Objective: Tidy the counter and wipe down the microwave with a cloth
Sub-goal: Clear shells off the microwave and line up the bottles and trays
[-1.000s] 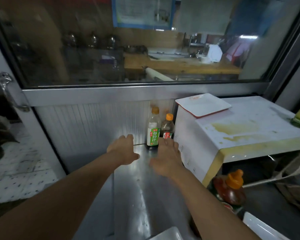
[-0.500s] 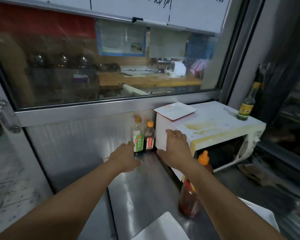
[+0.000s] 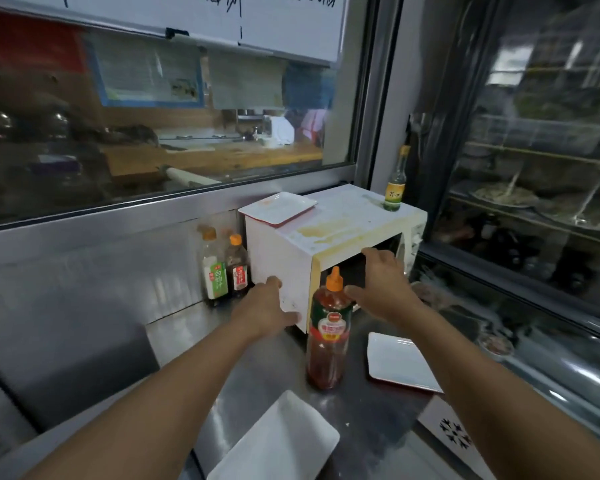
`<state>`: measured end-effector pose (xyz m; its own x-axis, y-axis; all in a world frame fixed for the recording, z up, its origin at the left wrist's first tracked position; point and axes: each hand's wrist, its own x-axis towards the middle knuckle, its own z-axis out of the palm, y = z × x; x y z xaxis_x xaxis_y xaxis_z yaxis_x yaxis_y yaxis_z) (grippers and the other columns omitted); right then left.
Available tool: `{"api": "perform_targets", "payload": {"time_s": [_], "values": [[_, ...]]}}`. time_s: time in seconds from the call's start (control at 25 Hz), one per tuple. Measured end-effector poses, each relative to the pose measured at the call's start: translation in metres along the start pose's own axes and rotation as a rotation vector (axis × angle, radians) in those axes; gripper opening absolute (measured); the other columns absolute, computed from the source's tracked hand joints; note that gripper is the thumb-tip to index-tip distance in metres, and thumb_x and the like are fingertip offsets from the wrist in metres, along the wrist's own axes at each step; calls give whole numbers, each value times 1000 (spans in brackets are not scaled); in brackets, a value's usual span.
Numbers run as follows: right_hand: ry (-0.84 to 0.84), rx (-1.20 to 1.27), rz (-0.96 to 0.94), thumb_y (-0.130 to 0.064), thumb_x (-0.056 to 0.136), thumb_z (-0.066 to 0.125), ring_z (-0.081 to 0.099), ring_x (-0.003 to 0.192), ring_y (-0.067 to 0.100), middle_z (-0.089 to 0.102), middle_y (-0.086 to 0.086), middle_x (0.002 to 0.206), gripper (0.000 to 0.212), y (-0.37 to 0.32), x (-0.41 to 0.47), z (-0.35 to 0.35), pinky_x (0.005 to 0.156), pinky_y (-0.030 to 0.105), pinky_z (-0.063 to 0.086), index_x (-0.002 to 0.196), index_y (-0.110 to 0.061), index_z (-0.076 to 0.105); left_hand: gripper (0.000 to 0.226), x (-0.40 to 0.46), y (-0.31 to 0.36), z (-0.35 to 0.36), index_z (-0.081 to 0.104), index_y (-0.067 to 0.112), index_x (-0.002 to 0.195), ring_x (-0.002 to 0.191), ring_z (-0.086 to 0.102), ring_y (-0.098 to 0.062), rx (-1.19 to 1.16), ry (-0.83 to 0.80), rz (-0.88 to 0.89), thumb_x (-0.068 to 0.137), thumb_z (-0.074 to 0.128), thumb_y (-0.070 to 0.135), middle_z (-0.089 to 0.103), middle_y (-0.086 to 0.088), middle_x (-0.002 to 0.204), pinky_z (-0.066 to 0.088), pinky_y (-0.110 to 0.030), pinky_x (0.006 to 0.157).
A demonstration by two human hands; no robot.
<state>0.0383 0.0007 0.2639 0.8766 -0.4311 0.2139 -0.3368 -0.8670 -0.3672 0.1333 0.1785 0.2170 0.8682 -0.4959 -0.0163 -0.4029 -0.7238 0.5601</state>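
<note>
A white microwave with yellow stains on its top stands on the steel counter, its door swung open to the right. My left hand rests flat against its left side wall near the bottom. My right hand reaches in front of the open cavity with fingers spread and holds nothing. A tall red sauce bottle with an orange cap stands between my hands. No cloth is in view.
A white tray and a green-labelled bottle sit on the microwave. Two small bottles stand against the back wall at its left. Two white trays lie on the counter near me. A glass display case is at right.
The view has swung right and pulled back. My left hand moved from the bottles to the microwave's left side. My right hand shifted from the microwave's top left corner to its open front.
</note>
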Motion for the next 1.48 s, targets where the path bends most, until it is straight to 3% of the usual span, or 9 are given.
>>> {"api": "perform_targets", "payload": {"time_s": [0.32, 0.44, 0.68, 0.92, 1.16, 1.32, 1.48], "values": [[-10, 25, 13, -33, 84, 65, 29, 130, 37, 35, 19, 139, 70, 67, 41, 3, 106, 42, 29, 139, -8, 30, 90, 34, 35, 58, 31, 15, 139, 118, 50, -24, -96, 24, -55, 68, 77, 47, 47, -10, 134, 43, -28, 86], [-54, 45, -36, -33, 84, 64, 30, 128, 37, 35, 20, 138, 68, 92, 70, 10, 106, 42, 29, 138, -8, 31, 95, 46, 42, 82, 33, 15, 136, 117, 50, -24, -163, 75, -140, 61, 82, 47, 48, -7, 131, 45, -30, 88], [-181, 54, -156, -34, 84, 64, 31, 130, 34, 38, 16, 138, 66, 135, 123, 29, 105, 42, 30, 136, -9, 32, 85, 48, 56, 125, 40, 23, 122, 99, 62, -22, -324, 288, -333, 53, 86, 40, 59, 1, 114, 51, -42, 88], [-234, 125, -227, -32, 84, 65, 32, 129, 34, 35, 15, 138, 67, 158, 157, 39, 100, 41, 36, 138, -11, 31, 83, 47, 76, 140, 42, 29, 115, 92, 57, -14, -292, 443, -450, 46, 86, 45, 57, 12, 99, 50, -33, 82], [-199, 222, -241, -30, 84, 67, 34, 130, 33, 37, 15, 139, 69, 174, 187, 32, 102, 40, 35, 139, -12, 31, 75, 53, 102, 130, 39, 34, 103, 90, 58, -12, -289, 501, -442, 45, 85, 47, 57, 14, 97, 48, -28, 76], [-160, 315, -221, -28, 84, 68, 33, 131, 33, 36, 14, 140, 69, 188, 210, 14, 103, 41, 35, 140, -12, 31, 78, 71, 129, 110, 36, 37, 103, 80, 55, -2, -304, 486, -386, 42, 81, 56, 53, 23, 88, 44, -21, 67], [-111, 350, -202, -27, 84, 66, 33, 132, 33, 36, 16, 141, 69, 200, 233, -6, 103, 39, 34, 141, -11, 31, 82, 96, 161, 93, 38, 36, 102, 82, 54, 2, -328, 475, -327, 34, 76, 63, 55, 22, 92, 46, -22, 65]]}}
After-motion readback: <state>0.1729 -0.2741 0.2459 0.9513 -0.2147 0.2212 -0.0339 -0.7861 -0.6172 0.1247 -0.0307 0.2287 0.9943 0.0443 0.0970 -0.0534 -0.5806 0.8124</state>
